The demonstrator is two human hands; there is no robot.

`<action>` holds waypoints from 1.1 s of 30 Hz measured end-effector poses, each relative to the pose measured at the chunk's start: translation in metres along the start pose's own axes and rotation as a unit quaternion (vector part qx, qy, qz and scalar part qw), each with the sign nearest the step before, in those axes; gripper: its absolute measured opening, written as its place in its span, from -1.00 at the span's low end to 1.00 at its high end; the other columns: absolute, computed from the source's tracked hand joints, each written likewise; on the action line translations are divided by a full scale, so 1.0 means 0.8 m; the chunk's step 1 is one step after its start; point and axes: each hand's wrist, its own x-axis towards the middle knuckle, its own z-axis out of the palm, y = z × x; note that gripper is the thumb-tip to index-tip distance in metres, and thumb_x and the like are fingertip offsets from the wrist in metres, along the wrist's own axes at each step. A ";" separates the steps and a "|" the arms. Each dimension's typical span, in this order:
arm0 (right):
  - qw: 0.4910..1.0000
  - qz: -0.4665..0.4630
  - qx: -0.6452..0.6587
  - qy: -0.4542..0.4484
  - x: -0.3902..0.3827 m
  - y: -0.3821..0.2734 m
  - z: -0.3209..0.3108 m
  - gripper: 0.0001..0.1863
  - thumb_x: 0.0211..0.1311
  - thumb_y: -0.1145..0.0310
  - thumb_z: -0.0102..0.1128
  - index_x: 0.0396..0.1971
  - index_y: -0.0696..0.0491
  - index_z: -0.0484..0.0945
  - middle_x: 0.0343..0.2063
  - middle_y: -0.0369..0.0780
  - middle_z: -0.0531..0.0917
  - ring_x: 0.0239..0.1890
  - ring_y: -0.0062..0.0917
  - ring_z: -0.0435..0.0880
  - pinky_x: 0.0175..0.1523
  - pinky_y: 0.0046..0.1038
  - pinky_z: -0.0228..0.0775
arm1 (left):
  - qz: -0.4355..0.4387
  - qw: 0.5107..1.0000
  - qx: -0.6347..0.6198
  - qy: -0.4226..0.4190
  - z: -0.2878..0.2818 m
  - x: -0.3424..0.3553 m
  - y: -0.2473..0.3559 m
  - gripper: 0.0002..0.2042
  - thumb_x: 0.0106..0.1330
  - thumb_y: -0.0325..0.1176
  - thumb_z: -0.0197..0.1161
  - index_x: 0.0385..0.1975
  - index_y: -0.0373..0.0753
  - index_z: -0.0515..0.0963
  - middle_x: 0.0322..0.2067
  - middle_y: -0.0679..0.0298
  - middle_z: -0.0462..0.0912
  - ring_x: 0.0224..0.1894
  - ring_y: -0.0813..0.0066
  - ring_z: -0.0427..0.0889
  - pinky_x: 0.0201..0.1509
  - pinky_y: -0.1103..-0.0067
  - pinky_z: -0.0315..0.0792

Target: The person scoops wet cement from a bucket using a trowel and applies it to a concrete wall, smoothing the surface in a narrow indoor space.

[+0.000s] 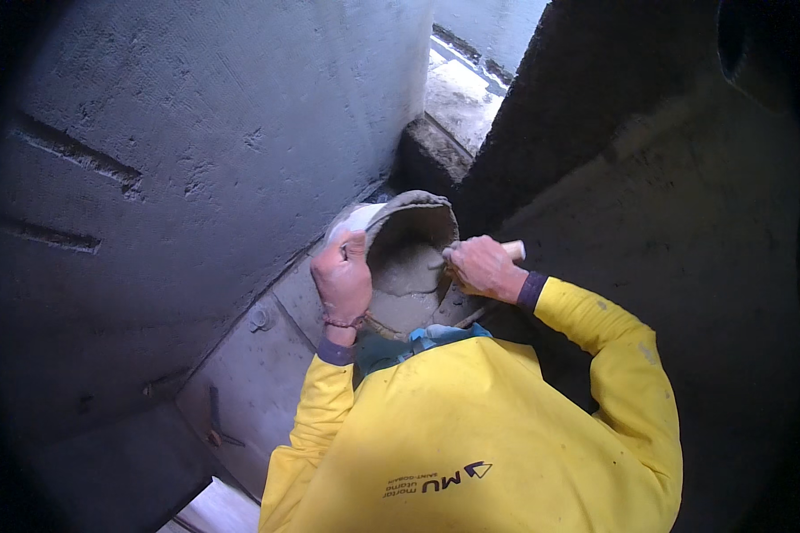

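Note:
A white bucket is tipped toward me, its rim crusted with grey. Wet grey mortar lies along its lower inside. My left hand is closed on the bucket's left rim, with a thin band round the wrist. At the opposite side of the mouth, my right hand wraps round a trowel. Its pale round handle end sticks out to the right, while most of the blade is hidden by my fingers and the bucket's shadow.
A grey plastered wall with two grooves rises on the left. On the pale floor lie a thin dark tool and a small round fitting. A dark wall slants on the right. Bright light enters through a gap.

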 end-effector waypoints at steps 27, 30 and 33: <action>0.728 0.330 0.428 0.422 -0.116 0.134 -0.230 -0.74 0.42 0.14 0.16 -0.37 0.02 0.56 -0.56 -0.47 0.44 -0.55 -0.73 0.35 -0.46 -0.53 0.21 | -0.255 0.946 0.114 0.163 -0.070 -0.111 -0.207 -0.36 0.54 0.06 -0.11 -0.09 -0.58 0.54 -0.18 -0.27 0.66 -0.14 -0.13 0.62 0.00 0.20 0.40; 0.864 0.253 0.275 0.337 -0.123 0.116 -0.262 -0.76 0.37 0.18 0.17 -0.33 0.05 0.56 -0.54 -0.33 0.51 -0.55 -0.57 0.44 -0.42 -0.42 0.32 | -0.250 0.958 0.096 0.105 -0.057 -0.078 -0.175 -0.42 0.54 0.02 -0.09 -0.16 -0.54 0.55 -0.25 -0.19 0.68 -0.23 -0.08 0.62 -0.08 0.23 0.40; 0.931 0.189 0.123 0.286 -0.096 0.075 -0.198 -0.83 0.28 0.28 0.18 -0.31 0.07 0.55 -0.47 -0.15 0.57 -0.47 -0.33 0.59 -0.34 -0.29 0.44 | -0.190 0.971 0.071 0.125 -0.037 -0.058 -0.166 -0.45 0.53 -0.01 -0.06 -0.25 -0.53 0.54 -0.31 -0.18 0.66 -0.30 -0.05 0.57 -0.13 0.23 0.39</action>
